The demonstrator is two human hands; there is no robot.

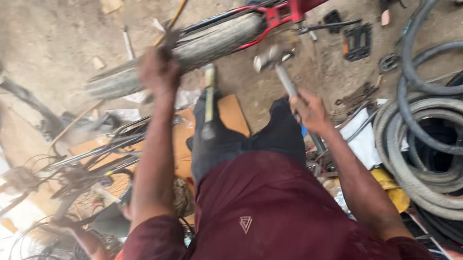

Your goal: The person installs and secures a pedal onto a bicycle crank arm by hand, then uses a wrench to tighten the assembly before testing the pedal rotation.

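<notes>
Right hand (309, 111): closed round the handle of 1 hammer (276, 63); metal head up and just fwd of the hand, near the red bike frame (309, 3).

Left hand (158, 73): raised, blurred; appears to grip the tyre (184, 52) of the bike wheel, but grip can't be told for sure. Tyre runs left and right of this hand.

Between the 2 hands: 1 long tool w/ pale shaft (208, 96), upright-ish against the knees; touching or not, can't tell.

Right of right hand: stack of loose tyres (431, 155), several (blur stops exact count), crowding that side to the frame edge. 1 black pedal (358, 42) fwd-right, on dirt floor (49, 34).

Left of left hand: spoked wheels (84, 171), tangled; count unclear. Another person's arm (88, 240) low-left, well apart.

Open room: bare dirt fwd-left of left hand; small gap of ground betw. hammer head and pedal.
</notes>
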